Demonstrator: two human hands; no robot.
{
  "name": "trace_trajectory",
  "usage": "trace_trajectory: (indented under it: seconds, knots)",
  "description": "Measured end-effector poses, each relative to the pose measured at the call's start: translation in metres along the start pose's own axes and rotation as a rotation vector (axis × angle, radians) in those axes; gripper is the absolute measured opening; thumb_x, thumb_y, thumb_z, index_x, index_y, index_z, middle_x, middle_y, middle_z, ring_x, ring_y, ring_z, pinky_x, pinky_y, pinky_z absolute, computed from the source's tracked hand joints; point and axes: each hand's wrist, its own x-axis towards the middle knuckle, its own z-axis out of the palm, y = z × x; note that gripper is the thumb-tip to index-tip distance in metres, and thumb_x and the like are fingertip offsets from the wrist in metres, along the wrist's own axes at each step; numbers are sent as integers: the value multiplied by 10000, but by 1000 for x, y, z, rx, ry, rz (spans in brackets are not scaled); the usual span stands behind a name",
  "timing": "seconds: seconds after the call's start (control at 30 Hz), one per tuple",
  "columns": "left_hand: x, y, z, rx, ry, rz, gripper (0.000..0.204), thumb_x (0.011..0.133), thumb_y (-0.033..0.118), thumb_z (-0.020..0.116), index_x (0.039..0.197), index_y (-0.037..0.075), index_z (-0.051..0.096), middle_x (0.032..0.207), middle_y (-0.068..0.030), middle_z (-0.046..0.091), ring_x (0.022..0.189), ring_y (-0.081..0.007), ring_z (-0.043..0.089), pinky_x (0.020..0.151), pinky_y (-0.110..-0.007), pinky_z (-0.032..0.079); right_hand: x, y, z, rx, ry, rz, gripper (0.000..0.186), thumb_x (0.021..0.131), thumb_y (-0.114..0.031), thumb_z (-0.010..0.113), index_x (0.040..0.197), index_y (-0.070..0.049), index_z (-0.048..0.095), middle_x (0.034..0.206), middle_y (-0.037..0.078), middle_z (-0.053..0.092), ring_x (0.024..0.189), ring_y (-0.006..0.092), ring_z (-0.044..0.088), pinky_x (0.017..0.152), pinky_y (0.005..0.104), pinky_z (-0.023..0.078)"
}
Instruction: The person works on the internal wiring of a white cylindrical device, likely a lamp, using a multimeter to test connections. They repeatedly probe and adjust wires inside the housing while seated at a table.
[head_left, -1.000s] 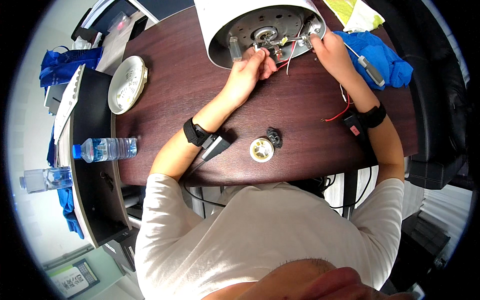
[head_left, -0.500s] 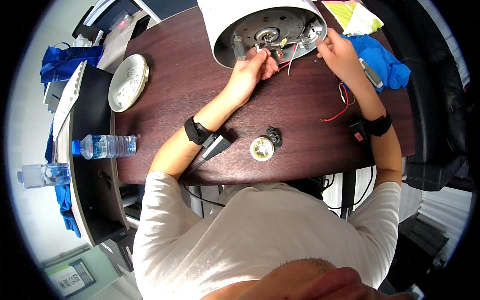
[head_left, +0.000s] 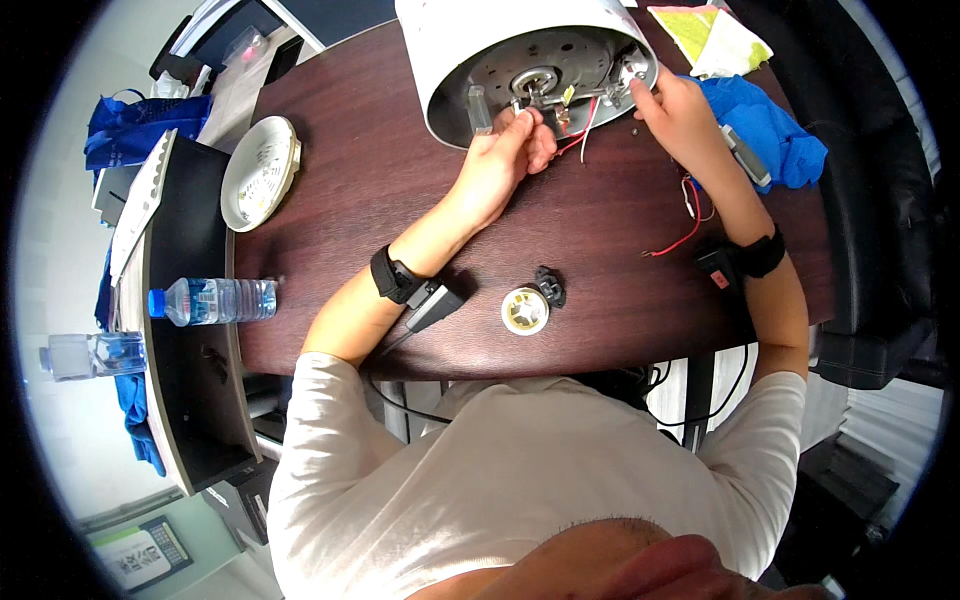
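Left hand pinches a small pale part inside a white drum on the table; the drum looks stiff, smooth, best held by its outer wall. Right hand, apart, at the right rim, grip unclear.

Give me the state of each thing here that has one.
Drum: open end facing the person.
Left hand: pinching at the drum's opening.
Right hand: fingers bent at the drum's rim.
Table bottle: capped.
Blue cloth: crumpled.
White round cover: apart from the drum.
Red table wire: left end loose.
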Motion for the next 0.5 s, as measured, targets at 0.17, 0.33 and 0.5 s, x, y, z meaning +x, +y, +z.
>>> trace_trajectory:
  seconds: [0.17,0.33,0.5]
  knots:
    - [1,0,-1,-24,-27,5,181,986,237,395,1005,75,474,753,-33,468,668,-122,401,624,-258,337,2,4,0,-21,11,-37,205,879,-186,541,859,17,551,635,222,578,612,394,581,550,453,452]
    - [0,1,-1,-20,-27,0,182,983,247,403,997,80,473,754,-31,465,669,-121,401,625,-260,337,4,3,0,-85,12,-78,212,886,-198,525,864,12,545,643,226,580,637,400,586,561,471,454]
    - [1,0,-6,-46,-57,-14,181,980,248,410,987,78,470,757,-32,464,668,-122,402,622,-263,338,4,0,-2,-140,13,-78,217,892,-207,511,858,5,539,645,225,582,645,399,591,567,476,461]
